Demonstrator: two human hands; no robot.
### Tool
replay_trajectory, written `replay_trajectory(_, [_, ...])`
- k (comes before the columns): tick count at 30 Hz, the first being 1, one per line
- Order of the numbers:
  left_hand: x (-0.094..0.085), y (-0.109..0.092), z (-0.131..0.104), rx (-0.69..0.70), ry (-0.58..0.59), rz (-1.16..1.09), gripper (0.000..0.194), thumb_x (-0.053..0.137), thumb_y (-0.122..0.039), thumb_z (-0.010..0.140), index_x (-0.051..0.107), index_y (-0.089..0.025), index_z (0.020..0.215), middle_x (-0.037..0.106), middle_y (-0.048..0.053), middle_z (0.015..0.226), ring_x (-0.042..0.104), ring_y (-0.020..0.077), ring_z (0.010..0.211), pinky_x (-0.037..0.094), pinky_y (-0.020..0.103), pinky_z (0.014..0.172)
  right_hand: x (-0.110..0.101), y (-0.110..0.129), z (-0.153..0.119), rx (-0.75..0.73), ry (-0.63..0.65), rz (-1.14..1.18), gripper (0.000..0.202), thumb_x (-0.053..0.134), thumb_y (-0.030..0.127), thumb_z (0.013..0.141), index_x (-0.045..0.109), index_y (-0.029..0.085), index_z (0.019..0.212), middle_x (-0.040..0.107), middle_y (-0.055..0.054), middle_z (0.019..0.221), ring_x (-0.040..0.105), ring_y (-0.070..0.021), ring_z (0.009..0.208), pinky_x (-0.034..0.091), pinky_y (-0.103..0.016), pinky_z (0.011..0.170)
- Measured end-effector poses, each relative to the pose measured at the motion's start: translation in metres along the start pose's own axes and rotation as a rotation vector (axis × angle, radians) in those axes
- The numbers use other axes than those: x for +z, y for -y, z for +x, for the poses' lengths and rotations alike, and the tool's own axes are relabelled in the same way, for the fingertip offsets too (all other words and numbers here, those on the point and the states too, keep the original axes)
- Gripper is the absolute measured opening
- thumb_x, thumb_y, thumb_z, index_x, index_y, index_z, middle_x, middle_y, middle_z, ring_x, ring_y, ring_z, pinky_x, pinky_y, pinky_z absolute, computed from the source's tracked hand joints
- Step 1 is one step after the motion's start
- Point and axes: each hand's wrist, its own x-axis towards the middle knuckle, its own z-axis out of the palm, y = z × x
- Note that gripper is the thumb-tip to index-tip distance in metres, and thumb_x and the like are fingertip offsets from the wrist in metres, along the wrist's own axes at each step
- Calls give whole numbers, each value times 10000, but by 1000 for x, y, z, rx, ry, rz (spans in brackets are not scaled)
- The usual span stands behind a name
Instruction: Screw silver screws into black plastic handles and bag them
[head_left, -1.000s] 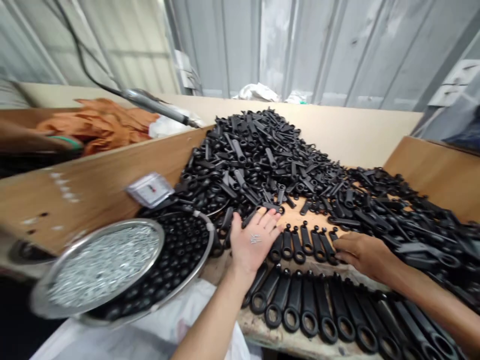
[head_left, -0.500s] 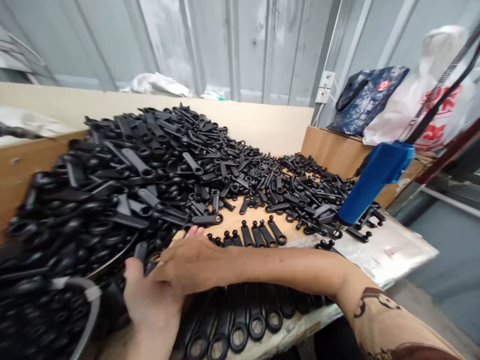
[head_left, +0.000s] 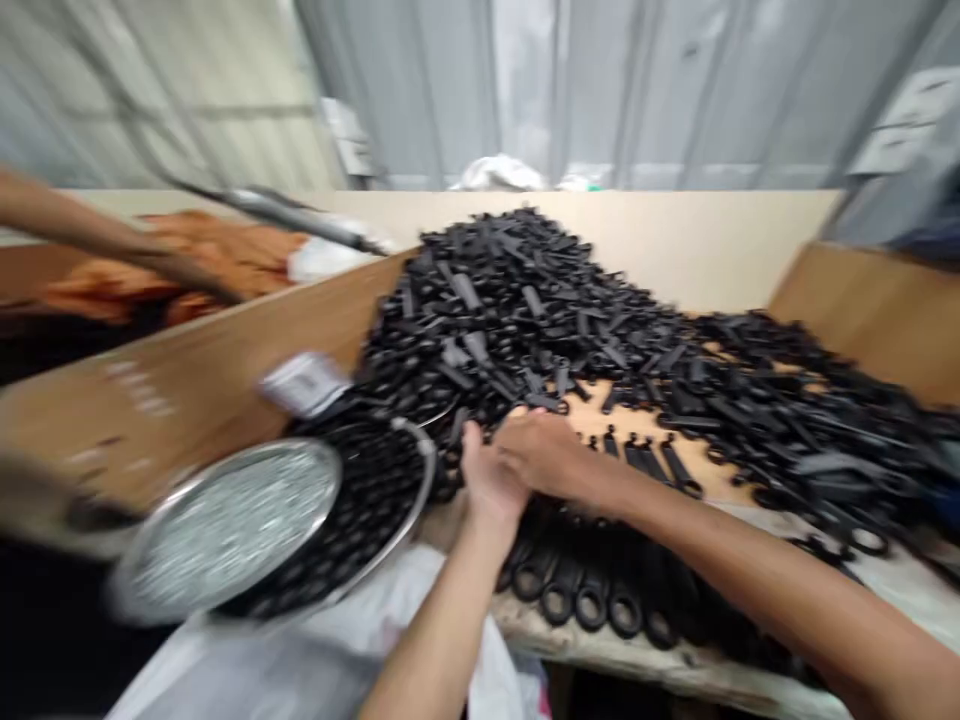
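Observation:
My left hand (head_left: 495, 482) is turned palm up, its thumb raised, beside a heap of black plastic arms (head_left: 517, 300) with ring ends. Its other fingers are hidden behind my right hand (head_left: 541, 452). That right hand lies across the left palm with its fingers curled and closed; anything in them is hidden. Just right of the hands, several black arms with ball-tipped ends (head_left: 649, 458) lie side by side on the wooden tabletop (head_left: 592, 405). Below my right forearm, a row of black ring-ended arms (head_left: 592, 600) lines the front edge. The picture is blurred.
At the left, a metal bowl of small shiny pieces (head_left: 240, 530) rests over a round container of black parts (head_left: 352, 520). A wooden divider (head_left: 187, 370) runs behind them. Beyond it are another person's arm (head_left: 97, 230), a hanging tool (head_left: 300, 217) and orange cloth (head_left: 202, 260).
The view has swung left, bringing the bowl, divider and other person's arm into sight, while the blue tool has mostly left the picture. My hands remain together beside the heap.

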Motion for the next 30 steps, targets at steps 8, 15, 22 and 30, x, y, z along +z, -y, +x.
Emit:
replay_trajectory(8, [1,2,2,40,63,-92,690,314,-611,821,481,-48,1184,493,244,1249,508,312,1144,427,445,921,-12,-11,-11,127,-87,0,191,427,235,785,604,199,724,646,-45,738,586,-176,686,414,-276,640])
replay_trajectory(15, [1,-3,4,50,74,-136,731,330,-634,800,448,-45,1218,417,265,1316,443,360,1199,437,503,902,-41,-84,-83,430,-191,252,219,521,404,726,629,213,722,661,-26,746,599,-201,715,451,-303,688])
replay_trajectory(22, [0,-7,3,72,62,-128,768,346,-606,808,307,-48,1335,393,261,1340,377,370,1246,449,521,890,-76,-109,-137,757,-247,375,209,578,364,622,646,169,656,595,-15,614,526,-174,596,388,-273,545])
replay_trajectory(30, [-4,-10,8,109,72,-17,779,437,-526,804,239,-26,1367,420,274,1313,391,371,1230,475,509,874,-64,-125,-165,773,-274,439,143,531,268,565,609,151,589,559,14,586,489,-122,585,382,-239,587])
